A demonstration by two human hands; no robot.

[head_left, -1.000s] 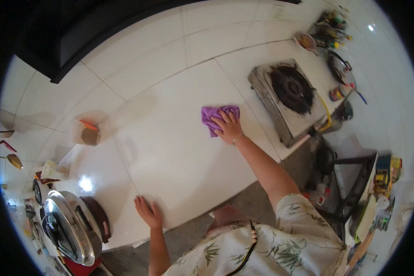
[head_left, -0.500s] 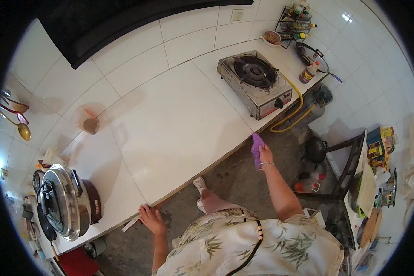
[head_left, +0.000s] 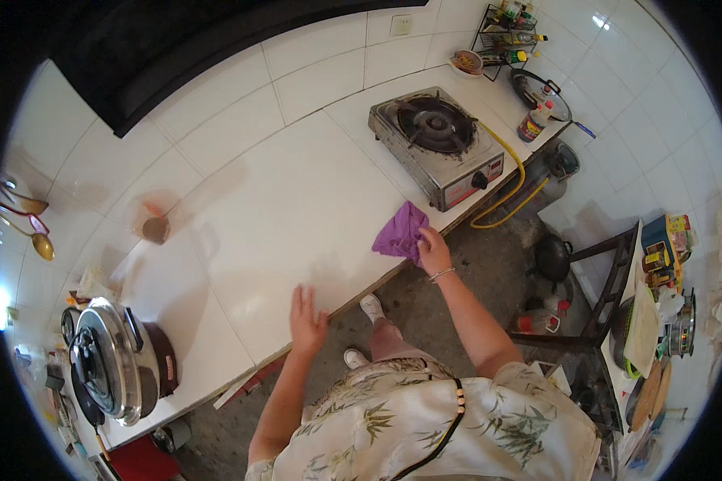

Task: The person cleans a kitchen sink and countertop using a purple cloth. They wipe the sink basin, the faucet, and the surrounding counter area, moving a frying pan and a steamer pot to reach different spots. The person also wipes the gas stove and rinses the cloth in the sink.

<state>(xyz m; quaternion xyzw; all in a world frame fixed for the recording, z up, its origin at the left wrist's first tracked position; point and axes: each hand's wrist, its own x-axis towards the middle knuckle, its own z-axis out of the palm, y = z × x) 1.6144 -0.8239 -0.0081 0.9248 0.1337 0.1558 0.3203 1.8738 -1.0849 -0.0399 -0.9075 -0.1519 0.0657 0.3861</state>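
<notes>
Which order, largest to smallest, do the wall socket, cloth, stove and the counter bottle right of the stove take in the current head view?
1. Stove
2. Cloth
3. Bottle
4. Wall socket

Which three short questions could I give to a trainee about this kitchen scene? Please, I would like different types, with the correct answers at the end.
1. Which of the person's hands holds the purple fabric cloth?

2. True or false: the boxy silver metal stove stands on the white tiled counter.

3. Choose one. The person's other hand:
A) also grips the cloth
B) is open and empty
C) lies on the stove

Key:
1. The right hand.
2. True.
3. B.
</notes>
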